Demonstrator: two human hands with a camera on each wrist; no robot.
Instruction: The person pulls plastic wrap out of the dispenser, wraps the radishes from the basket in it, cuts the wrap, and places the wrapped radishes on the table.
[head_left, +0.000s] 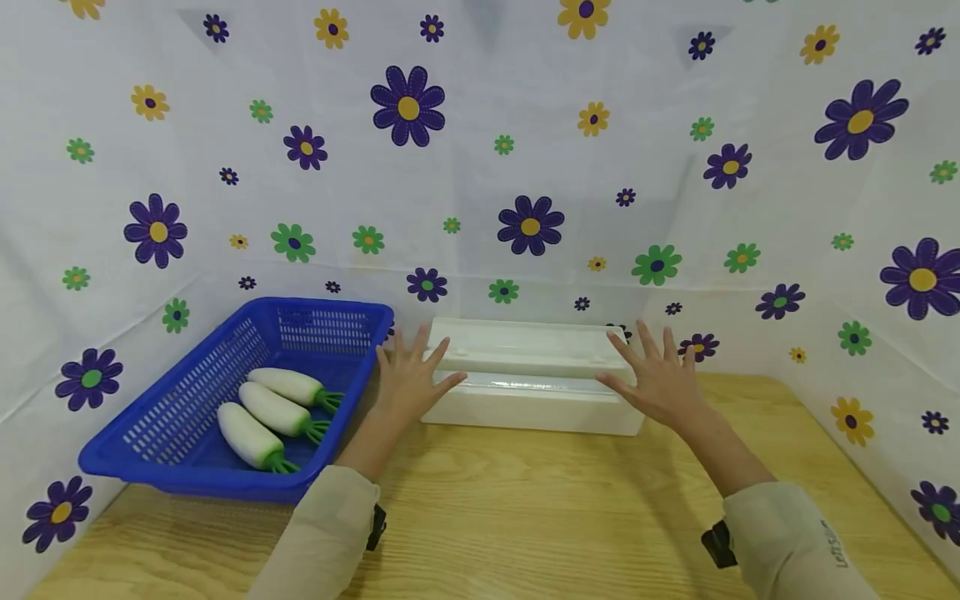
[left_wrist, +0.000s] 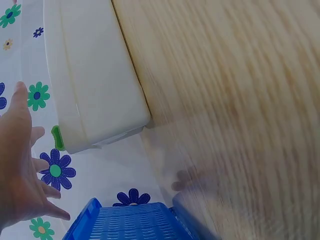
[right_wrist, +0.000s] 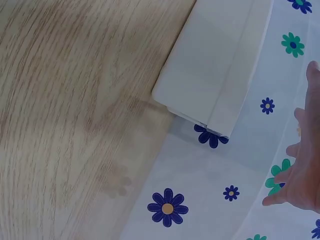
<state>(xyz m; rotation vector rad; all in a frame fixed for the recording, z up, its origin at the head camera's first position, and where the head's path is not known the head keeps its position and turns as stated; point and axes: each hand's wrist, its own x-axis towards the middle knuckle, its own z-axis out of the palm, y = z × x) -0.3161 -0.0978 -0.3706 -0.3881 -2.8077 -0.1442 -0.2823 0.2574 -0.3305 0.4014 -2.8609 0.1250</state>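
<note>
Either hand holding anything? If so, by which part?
Nothing is held. The bare left hand and bare right hand both have fingers spread, near opposite ends of the long, white, rectangular, plastic-looking box.

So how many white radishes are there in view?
3, side by side in the blue basket: a back radish, a middle radish and a front radish. I can't see fully inside the white box, so more could be hidden there.
</note>
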